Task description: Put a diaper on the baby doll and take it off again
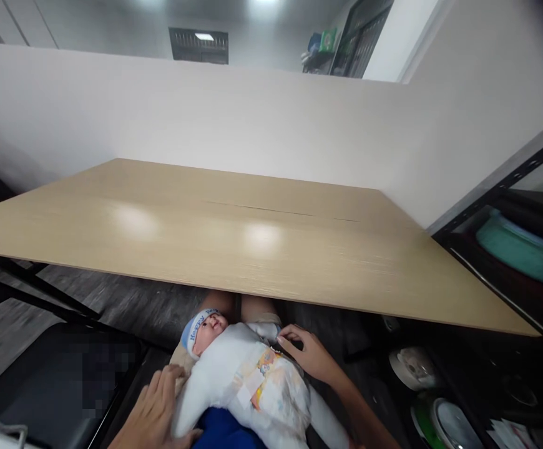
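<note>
A baby doll (234, 368) lies on its back across my lap, its head toward the upper left. It wears a white long-sleeved top, a blue and white cap (196, 326) with lettering, and a white diaper (278, 380) with a coloured print. My left hand (152, 402) is around the doll's near arm, thumb on one side and fingers on the other. At the cuff of the doll's far sleeve, my right hand (309, 355) is curled, thumb and forefinger together on the sleeve end.
A wooden table (234, 243) spans the space in front of my knees, against a white wall (206, 118). A black chair (51, 386) stands at the left. To the right are a dark rack (500, 181) with a teal item (527, 249) and several round containers (454, 424) below.
</note>
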`<state>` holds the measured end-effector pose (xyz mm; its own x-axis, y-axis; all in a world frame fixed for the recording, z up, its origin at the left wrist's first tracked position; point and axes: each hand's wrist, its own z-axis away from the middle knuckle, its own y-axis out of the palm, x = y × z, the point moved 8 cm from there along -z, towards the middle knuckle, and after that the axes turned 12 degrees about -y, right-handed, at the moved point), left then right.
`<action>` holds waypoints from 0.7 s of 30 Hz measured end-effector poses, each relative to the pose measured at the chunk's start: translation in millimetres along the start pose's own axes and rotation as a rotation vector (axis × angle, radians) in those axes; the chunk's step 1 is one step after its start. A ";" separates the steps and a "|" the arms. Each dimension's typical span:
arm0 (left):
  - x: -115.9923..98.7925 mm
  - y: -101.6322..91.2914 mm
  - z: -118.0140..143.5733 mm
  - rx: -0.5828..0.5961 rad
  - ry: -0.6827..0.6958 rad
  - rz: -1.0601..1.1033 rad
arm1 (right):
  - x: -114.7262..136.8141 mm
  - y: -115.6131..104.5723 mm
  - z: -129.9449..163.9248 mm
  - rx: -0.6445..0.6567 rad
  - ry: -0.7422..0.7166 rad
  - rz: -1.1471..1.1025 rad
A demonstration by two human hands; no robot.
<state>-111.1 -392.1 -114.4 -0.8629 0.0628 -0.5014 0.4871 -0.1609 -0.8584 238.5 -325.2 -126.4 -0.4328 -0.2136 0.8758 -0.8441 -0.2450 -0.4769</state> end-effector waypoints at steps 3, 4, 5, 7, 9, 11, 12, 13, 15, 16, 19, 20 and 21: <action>-26.7 -7.1 -6.6 0.041 0.131 0.090 | 18.1 -1.7 20.4 0.073 0.009 -0.061; -44.4 -6.3 -14.3 0.109 0.188 0.139 | 22.2 -2.1 22.9 0.059 0.009 -0.052; -64.0 -3.8 -23.4 0.194 0.236 0.194 | 24.9 -1.9 23.5 0.037 0.007 -0.034; -104.8 4.4 -40.1 0.359 0.347 0.289 | 26.3 0.9 20.4 0.001 -0.001 0.010; -134.8 13.9 -54.0 0.444 0.418 0.338 | 23.7 6.0 14.1 0.011 -0.027 0.052; -149.2 23.8 -63.1 0.476 0.435 0.352 | 17.4 8.1 7.7 0.031 -0.061 0.096; -151.6 27.6 -65.8 0.481 0.426 0.360 | 12.9 6.4 5.0 0.028 -0.073 0.120; -152.0 29.7 -67.2 0.485 0.412 0.375 | 7.4 2.7 2.6 0.013 -0.076 0.147; -149.7 27.3 -67.1 0.484 0.381 0.430 | -2.5 -8.2 -0.9 -0.045 -0.064 0.205; -147.9 22.7 -66.3 0.483 0.370 0.467 | -4.7 -13.6 -2.3 -0.076 -0.057 0.232; -141.8 5.8 -60.0 0.578 0.378 0.564 | 10.0 -16.6 -6.2 -0.101 -0.078 0.245; -138.4 2.7 -57.1 0.656 0.370 0.582 | 22.7 -11.1 -7.4 -0.067 -0.107 0.219; -134.1 1.8 -53.7 0.758 0.349 0.597 | 38.1 -2.9 -8.3 -0.011 -0.144 0.181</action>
<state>12.7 -347.9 -54.5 -0.3619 0.0319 -0.9317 0.5066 -0.8322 -0.2253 221.8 -324.9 -91.0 -0.5286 -0.3866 0.7557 -0.7604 -0.1801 -0.6240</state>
